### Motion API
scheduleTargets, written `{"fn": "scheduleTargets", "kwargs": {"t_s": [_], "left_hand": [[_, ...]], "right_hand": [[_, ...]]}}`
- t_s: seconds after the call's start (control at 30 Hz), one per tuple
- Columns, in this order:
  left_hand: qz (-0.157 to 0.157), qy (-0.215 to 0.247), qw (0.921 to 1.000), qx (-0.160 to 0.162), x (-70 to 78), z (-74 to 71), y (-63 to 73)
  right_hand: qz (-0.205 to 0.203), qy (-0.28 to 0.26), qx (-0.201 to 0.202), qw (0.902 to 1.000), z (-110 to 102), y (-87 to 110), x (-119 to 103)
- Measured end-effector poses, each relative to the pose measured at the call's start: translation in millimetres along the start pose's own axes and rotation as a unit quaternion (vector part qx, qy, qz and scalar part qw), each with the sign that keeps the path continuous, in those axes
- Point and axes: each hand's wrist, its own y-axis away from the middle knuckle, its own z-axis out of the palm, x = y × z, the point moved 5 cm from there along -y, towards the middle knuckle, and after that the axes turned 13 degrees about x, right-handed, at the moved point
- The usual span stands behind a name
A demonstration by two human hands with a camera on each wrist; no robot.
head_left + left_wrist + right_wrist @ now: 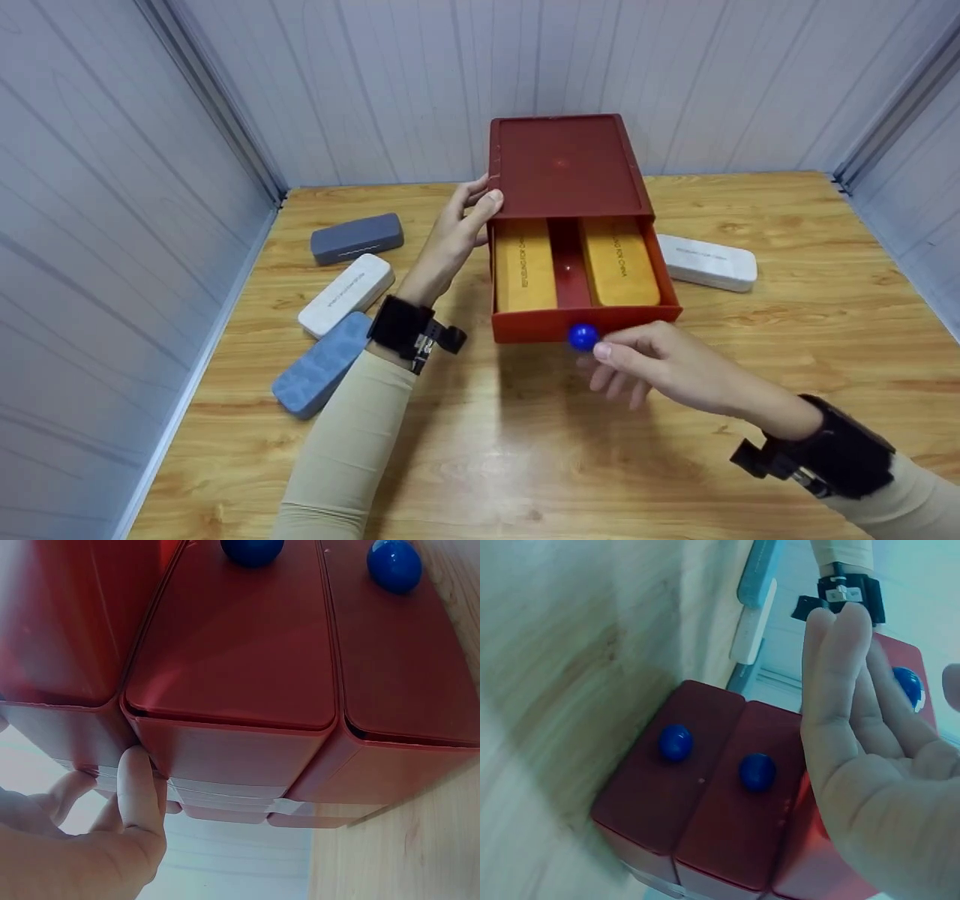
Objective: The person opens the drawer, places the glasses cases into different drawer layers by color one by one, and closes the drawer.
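Note:
A dark red drawer cabinet (566, 169) stands near the back, its top drawer (529, 328) pulled out. Two yellow cases, the left one (523, 270) and the right one (621, 264), lie side by side in that drawer. My left hand (452, 236) holds the cabinet's left side, thumb at the top edge and fingers against the taped side (217, 784). At the drawer front, my right hand (664, 367) is around the blue knob (583, 337). In the right wrist view a gap shows between the extended fingers and the knob (907, 687); thumb contact is unclear.
On the left of the wooden table lie a dark grey case (357, 238), a white case (346, 296) and a blue case (322, 367). Another white case (709, 262) is right of the cabinet. Two lower drawers have blue knobs (757, 772). Pale panels (405, 90) enclose the table.

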Motion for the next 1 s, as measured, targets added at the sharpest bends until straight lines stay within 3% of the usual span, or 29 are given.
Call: {"fn": "scheduleTargets", "kwargs": {"t_s": [0.17, 0.5, 0.63, 1.0], "left_hand": [[0.001, 0.006, 1.0000, 0.001, -0.1, 0.7, 0.0], [0.002, -0.014, 0.9999, -0.001, 1.0, -1.2, 0.2], [0.000, -0.015, 0.9999, -0.003, 0.3, -0.5, 0.6], [-0.001, -0.006, 1.0000, -0.003, -1.1, 0.7, -0.1]], "right_hand": [[0.012, -0.018, 0.019, 0.9996, 5, -2.2, 5], [0.033, -0.048, 0.102, 0.9930, 12, -9.6, 9], [0.043, -0.048, 0.114, 0.9914, 10, -14.9, 10], [0.020, -0.053, 0.122, 0.9909, 7, -25.6, 8]]}}
